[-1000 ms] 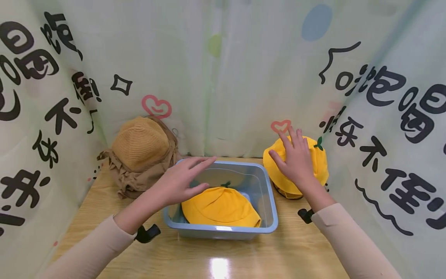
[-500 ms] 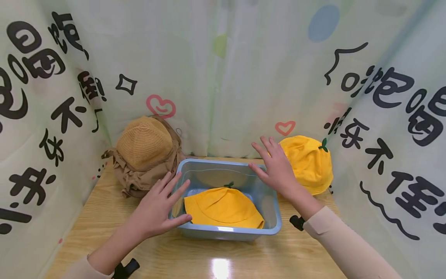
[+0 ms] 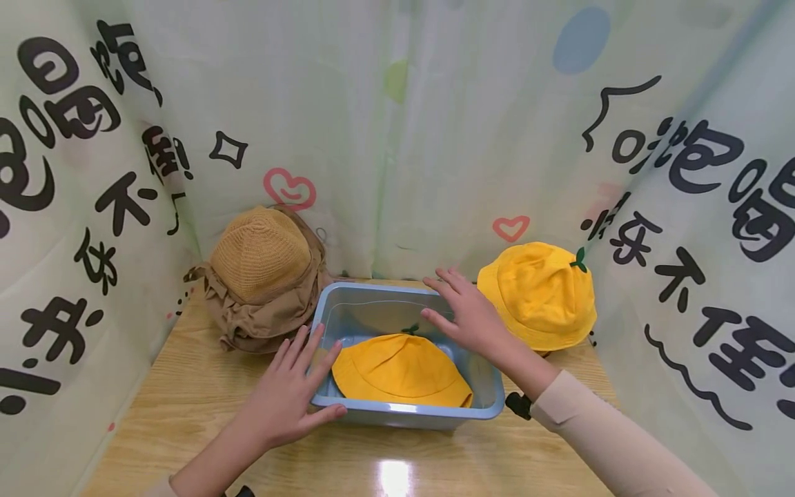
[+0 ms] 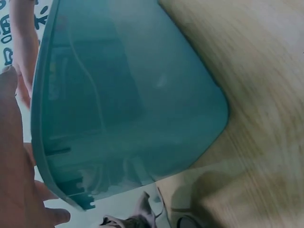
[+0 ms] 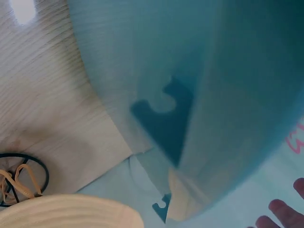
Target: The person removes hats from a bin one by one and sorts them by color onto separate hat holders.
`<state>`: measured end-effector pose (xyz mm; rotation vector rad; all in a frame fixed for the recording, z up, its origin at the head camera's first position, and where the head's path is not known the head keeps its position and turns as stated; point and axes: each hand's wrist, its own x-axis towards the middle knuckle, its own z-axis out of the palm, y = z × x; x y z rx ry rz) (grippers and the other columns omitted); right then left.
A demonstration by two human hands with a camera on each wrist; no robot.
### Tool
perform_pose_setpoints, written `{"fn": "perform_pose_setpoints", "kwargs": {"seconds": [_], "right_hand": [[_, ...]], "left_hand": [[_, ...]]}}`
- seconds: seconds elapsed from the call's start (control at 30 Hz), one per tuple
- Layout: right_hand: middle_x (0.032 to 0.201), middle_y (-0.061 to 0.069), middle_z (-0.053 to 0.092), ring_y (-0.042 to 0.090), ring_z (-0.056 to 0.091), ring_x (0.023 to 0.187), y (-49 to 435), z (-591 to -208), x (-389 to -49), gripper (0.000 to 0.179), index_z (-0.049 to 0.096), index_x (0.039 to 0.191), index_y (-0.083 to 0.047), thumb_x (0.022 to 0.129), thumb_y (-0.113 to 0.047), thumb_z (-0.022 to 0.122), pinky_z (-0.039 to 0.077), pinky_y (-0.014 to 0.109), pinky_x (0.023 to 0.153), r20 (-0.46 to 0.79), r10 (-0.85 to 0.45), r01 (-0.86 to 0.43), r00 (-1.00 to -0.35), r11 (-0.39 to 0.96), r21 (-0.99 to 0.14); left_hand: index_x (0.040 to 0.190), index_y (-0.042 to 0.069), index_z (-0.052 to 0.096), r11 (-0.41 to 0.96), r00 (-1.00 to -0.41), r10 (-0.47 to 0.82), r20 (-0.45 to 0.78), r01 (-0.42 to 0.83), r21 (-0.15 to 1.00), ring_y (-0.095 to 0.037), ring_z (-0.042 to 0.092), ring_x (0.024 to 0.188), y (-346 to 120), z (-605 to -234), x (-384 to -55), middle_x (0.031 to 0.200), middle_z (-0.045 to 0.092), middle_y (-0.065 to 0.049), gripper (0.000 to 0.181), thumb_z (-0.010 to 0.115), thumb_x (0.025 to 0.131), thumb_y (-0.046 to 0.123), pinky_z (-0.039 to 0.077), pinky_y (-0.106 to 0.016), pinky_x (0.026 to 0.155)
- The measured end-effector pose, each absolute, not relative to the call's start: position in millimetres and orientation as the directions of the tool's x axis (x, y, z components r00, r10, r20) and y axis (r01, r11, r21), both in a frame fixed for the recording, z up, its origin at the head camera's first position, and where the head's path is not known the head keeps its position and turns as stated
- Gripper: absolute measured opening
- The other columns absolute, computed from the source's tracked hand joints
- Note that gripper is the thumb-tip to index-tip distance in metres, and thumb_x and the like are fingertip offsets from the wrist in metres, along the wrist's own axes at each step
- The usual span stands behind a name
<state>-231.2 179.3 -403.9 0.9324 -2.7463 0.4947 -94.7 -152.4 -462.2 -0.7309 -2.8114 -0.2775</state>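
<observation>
A yellow bucket hat with a green sprout lies in a blue plastic bin. My left hand is at the bin's left side, fingers spread and fingertips overlapping the rim. In the left wrist view, that hand runs along the rim of the bin. My right hand is over the bin's back right corner with its fingers extended. The right wrist view shows the bin's outer wall close up, with only fingertips of the right hand visible at the lower right.
A second yellow hat with a sprout stands right of the bin, above a black wire ring. Left of the bin, a tan straw-like hat rests on a brown cloth hat. A printed curtain encloses the wooden table.
My right hand has moved left from in front of the yellow hat to the bin's corner. My left hand has drawn back and down from above the bin to its left rim.
</observation>
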Motion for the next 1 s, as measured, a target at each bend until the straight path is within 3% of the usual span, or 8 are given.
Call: {"fn": "perform_pose_setpoints", "kwargs": {"seconds": [0.17, 0.67, 1.0], "right_hand": [[0.145, 0.014, 0.053, 0.036, 0.051, 0.131, 177, -408, -227, 0.059, 0.054, 0.144, -0.016, 0.094, -0.046, 0.066, 0.046, 0.055, 0.103, 0.239, -0.559, -0.606, -0.794, 0.756, -0.248], [0.139, 0.004, 0.061, 0.026, 0.059, 0.125, 160, -385, -228, 0.055, 0.055, 0.143, -0.017, 0.097, -0.047, 0.061, 0.049, 0.047, 0.100, 0.116, -0.624, -0.631, -0.773, 0.737, -0.242], [0.125, 0.001, 0.069, 0.021, 0.066, 0.109, 143, -395, -236, 0.044, 0.061, 0.136, -0.020, 0.096, -0.037, 0.064, 0.055, 0.040, 0.084, -0.167, -0.661, -0.613, -0.731, 0.745, -0.265]], "left_hand": [[0.160, 0.021, 0.025, 0.868, -0.854, 0.447, 0.265, 0.486, 0.102, -0.042, 0.016, 0.151, -152, -468, -92, 0.164, 0.019, -0.021, 0.089, 0.041, 0.092, 0.075, 0.026, -0.061, 0.116], [0.159, 0.022, 0.027, 0.891, -0.874, 0.407, 0.267, 0.444, 0.097, -0.040, 0.015, 0.152, -146, -468, -92, 0.164, 0.021, -0.020, 0.085, 0.041, 0.093, 0.074, 0.020, -0.059, 0.118], [0.160, 0.026, 0.025, 0.905, -0.899, 0.375, 0.227, 0.408, 0.118, -0.042, 0.012, 0.152, -140, -468, -93, 0.165, 0.017, -0.019, 0.087, 0.041, 0.091, 0.077, 0.018, -0.061, 0.118]]}}
